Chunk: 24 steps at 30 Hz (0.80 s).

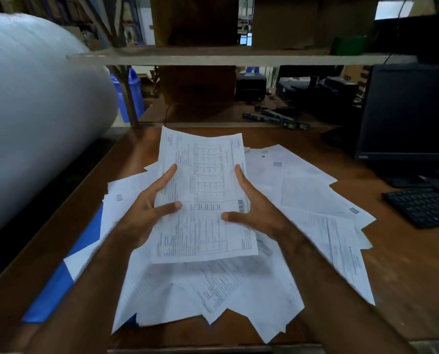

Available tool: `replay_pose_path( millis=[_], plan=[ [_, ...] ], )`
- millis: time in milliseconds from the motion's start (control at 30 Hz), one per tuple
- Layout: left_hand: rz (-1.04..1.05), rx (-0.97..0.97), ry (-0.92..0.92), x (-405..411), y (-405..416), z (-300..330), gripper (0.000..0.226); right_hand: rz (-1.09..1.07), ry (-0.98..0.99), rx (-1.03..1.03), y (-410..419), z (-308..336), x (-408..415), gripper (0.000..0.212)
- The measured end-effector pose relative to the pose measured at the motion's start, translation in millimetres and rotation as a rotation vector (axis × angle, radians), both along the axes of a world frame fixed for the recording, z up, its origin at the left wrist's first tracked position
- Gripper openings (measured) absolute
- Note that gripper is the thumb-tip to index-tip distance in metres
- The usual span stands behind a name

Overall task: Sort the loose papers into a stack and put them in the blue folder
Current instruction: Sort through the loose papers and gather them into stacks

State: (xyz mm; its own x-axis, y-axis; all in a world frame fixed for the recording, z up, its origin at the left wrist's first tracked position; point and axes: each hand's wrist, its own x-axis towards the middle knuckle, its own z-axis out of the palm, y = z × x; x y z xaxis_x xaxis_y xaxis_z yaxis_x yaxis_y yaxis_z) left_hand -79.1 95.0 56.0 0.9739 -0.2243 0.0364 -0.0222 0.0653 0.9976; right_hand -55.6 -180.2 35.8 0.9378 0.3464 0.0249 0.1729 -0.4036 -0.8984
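Centre frame, the left hand (147, 208) and right hand (254, 208) are gripping a printed sheet (203, 198), perhaps several, above scattered loose papers (239, 290). Gathering is underway; the blue folder (57, 284) is lying lower left, half-covered, needing uncovering.

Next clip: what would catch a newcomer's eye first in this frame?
Both hands, left hand and right hand, hold a printed sheet up at centre, above a sprawl of loose papers on the wooden desk. The blue folder peeks out beneath them at left, beside a big pale roll.
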Motion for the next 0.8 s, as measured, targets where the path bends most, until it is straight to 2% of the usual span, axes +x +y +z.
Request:
replay_pose_path(
  millis=[100, 200, 267, 333, 400, 533, 600, 700, 733, 800],
  plan=[
    [0.035, 0.03, -0.002, 0.9, -2.5, 1.9, 0.068, -0.001, -0.015, 0.02, 5.5, -1.9, 7.7, 0.119],
    [0.144, 0.054, -0.035, 7.5, 11.8, 3.8, 0.065, -0.126, -0.043, -0.054, 3.0, -2.4, 24.1, 0.12],
    [0.295, 0.103, -0.048, 15.3, 33.2, 1.1, 0.066, -0.204, -0.055, -0.29, -10.7, -11.4, 40.3, 0.108],
    [0.469, 0.266, -0.024, 23.2, 55.3, -7.7, 0.065, -0.193, -0.024, -0.566, -23.7, -22.1, 52.0, 0.086],
    [0.553, 0.412, 0.039, 28.4, 68.1, -17.8, 0.065, -0.216, 0.024, -0.723, -25.0, -28.3, 54.5, 0.083],
    [0.561, 0.391, 0.088, 33.5, 71.9, -24.3, 0.063, -0.24, 0.001, -0.926, -7.6, -31.7, 48.6, 0.095],
    [0.536, 0.312, 0.085, 35.7, 70.7, -20.6, 0.058, -0.246, -0.022, -0.999, -3.4, -34.1, 49.2, 0.096],
    [0.443, 0.085, 0.081, 38.4, 65.6, -12.5, 0.041, -0.318, -0.114, -1.067, 3.9, -30.1, 61.9, 0.087],
    [0.395, 0.073, 0.101, 39.3, 64.5, -12.2, 0.038, -0.31, -0.15, -1.059, 7.1, -26.6, 68.0, 0.082],
    [0.329, 0.197, 0.147, 42.1, 65.3, -19.0, 0.04, -0.24, -0.186, -0.958, 11.7, -19.7, 78.9, 0.07]
  ],
)
